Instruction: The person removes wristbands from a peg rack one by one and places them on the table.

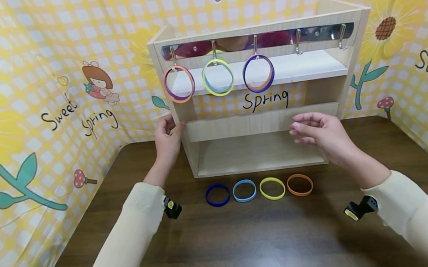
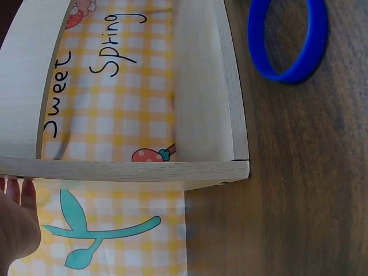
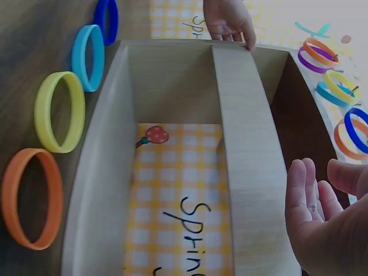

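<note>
A small wooden shelf (image 1: 262, 121) stands on the table with a metal hook strip (image 1: 234, 44) along its top. My left hand (image 1: 168, 139) holds its left side panel, thumb at the front edge and fingertips on the outer face. In front of the shelf's right half hovers my right hand (image 1: 322, 133), fingers loosely bent, holding nothing. From the left three hooks hang wristbands in pairs: orange and purple (image 1: 179, 84), yellow and light blue (image 1: 217, 77), dark blue and orange (image 1: 258, 74).
Before the shelf lie a dark blue wristband (image 1: 217, 195), a light blue wristband (image 1: 244, 191), a yellow wristband (image 1: 272, 189) and an orange wristband (image 1: 299, 185) in a row. Two more hooks (image 1: 298, 41) are at the right. A checked cloth (image 1: 118, 18) surrounds the table.
</note>
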### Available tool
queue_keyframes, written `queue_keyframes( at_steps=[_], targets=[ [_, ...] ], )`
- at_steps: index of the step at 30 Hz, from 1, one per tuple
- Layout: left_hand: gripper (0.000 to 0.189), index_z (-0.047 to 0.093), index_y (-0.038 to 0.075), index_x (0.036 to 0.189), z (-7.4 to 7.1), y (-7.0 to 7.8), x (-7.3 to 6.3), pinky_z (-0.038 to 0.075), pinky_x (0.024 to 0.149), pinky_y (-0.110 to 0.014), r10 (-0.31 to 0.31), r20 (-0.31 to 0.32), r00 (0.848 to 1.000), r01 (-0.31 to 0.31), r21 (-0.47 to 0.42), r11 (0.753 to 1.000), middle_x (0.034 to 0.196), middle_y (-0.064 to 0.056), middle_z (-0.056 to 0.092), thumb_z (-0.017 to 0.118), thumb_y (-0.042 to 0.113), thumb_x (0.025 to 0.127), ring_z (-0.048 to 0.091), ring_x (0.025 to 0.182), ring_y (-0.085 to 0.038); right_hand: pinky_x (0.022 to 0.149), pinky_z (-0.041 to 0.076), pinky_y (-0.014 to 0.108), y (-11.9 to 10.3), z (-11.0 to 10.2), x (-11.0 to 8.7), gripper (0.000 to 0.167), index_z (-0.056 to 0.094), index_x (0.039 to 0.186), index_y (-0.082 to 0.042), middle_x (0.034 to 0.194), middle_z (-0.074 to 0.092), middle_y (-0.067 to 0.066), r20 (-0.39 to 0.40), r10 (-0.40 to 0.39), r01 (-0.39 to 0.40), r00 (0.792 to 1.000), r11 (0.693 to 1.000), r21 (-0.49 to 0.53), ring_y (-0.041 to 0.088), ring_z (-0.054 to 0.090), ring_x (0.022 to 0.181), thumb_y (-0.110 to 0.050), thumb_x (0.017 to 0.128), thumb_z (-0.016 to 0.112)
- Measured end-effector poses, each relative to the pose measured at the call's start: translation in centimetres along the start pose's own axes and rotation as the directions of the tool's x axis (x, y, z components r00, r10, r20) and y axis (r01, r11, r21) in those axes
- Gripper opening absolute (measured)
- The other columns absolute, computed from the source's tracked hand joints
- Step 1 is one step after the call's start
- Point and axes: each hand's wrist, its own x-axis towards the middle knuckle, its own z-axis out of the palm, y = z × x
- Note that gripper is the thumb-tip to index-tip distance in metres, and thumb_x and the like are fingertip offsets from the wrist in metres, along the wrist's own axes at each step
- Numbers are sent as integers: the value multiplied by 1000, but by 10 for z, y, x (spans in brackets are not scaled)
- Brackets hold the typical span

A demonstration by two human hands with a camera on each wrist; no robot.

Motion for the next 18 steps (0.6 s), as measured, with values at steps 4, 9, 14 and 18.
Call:
queue_keyframes(
  at_steps=[4, 9, 14, 18],
  targets=[
    [38, 52, -13, 123, 0, 7, -3, 47, 80, -23, -26, 11, 1000, 26, -12, 1000, 114, -28, 56, 63, 2, 90, 57, 94, -12, 77, 55, 29, -8, 5, 3, 37, 50, 120, 11, 97, 69, 6, 7, -16, 15, 1000, 999, 37, 16, 68, 88, -10, 93, 65],
    [37, 52, -15, 122, 3, 26, -10, 47, 79, -22, -45, 16, 999, 45, 10, 999, 108, -20, 59, 62, -1, 89, 56, 92, -10, 76, 55, 28, -16, 13, 8, 35, 52, 118, 9, 99, 68, 8, 6, -45, 44, 999, 997, 56, 17, 68, 89, -11, 93, 66],
    [38, 50, -18, 123, 4, 32, -12, 46, 79, -22, -45, 21, 999, 45, 5, 999, 115, -33, 56, 60, -2, 90, 56, 92, -10, 77, 55, 29, -24, 21, 14, 33, 54, 117, 7, 100, 67, 9, 12, -87, 86, 996, 994, 71, 17, 67, 89, -11, 92, 66],
    [37, 50, -18, 121, 4, 32, -11, 46, 78, -22, -37, 24, 999, 37, -17, 999, 118, -38, 52, 61, -4, 89, 56, 92, -10, 78, 55, 29, -29, 27, 20, 31, 56, 116, 5, 100, 67, 10, 9, -115, 114, 993, 990, 83, 17, 67, 90, -11, 92, 66]
  ],
)
